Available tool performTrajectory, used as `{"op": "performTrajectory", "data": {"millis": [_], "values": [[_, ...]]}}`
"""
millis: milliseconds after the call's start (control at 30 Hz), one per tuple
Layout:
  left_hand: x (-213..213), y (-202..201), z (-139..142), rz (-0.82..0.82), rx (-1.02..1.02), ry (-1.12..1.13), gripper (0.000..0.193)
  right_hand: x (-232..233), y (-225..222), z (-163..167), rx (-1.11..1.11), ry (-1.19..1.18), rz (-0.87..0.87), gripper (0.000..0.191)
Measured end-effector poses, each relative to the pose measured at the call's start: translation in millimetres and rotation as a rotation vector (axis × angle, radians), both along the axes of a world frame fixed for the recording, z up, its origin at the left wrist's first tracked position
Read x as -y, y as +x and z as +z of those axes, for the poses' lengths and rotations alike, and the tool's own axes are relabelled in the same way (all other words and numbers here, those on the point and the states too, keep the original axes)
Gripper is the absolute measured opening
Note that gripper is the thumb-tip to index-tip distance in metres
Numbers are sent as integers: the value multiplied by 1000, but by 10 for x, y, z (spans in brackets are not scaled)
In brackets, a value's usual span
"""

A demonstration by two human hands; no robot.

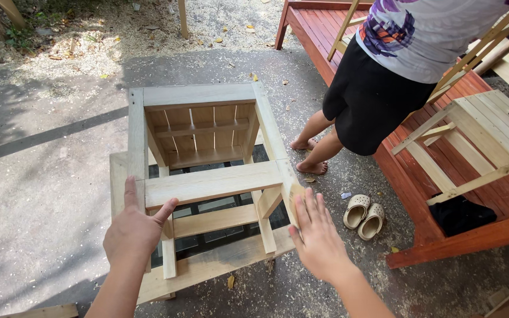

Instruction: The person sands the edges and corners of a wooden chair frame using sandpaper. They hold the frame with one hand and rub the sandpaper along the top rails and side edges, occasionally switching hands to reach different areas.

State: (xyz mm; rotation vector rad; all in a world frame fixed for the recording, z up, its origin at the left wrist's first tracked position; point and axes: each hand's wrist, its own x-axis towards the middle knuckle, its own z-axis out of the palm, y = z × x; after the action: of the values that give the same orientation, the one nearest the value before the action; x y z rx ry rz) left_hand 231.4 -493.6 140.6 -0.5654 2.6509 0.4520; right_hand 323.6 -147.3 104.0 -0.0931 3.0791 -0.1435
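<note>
Big pale wooden frame (207,182) sits right under both hands on the concrete. Beyond the right hand (319,238) runs a red bench (443,235) with a person (384,76) standing barefoot beside it. Left hand (132,232) grips the frame's corner post, thumb hooked over the crossbar. Right hand lies flat, fingers spread, against the other corner, with beige sandals (364,216) just right of it.
</note>
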Motion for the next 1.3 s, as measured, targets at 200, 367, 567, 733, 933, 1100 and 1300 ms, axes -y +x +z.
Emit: {"op": "performTrajectory", "data": {"millis": [200,367,567,733,933,1100,1300], "values": [[-2,-46,27,2,-21,-9,122,32,-867,-207,9,-158,-34,73],[-7,-29,25,-4,-20,3,121,10,-1100,-213,-55,-328,-13,66],[12,-47,-2,3,-10,-11,122,-100,-156,-160,104,-846,-19,84],[-9,-84,-34,1,30,-27,122,-18,-1348,-283,35,-337,-55,67],[-17,-81,-44,2,25,-36,123,28,-1079,-179,-110,-45,116,66],[-18,-121,14,0,36,-46,123,-41,-337,-76,-147,-55,239,71],[-38,-163,49,37,17,-8,121,77,-1907,-203,-48,-29,43,70]]}}
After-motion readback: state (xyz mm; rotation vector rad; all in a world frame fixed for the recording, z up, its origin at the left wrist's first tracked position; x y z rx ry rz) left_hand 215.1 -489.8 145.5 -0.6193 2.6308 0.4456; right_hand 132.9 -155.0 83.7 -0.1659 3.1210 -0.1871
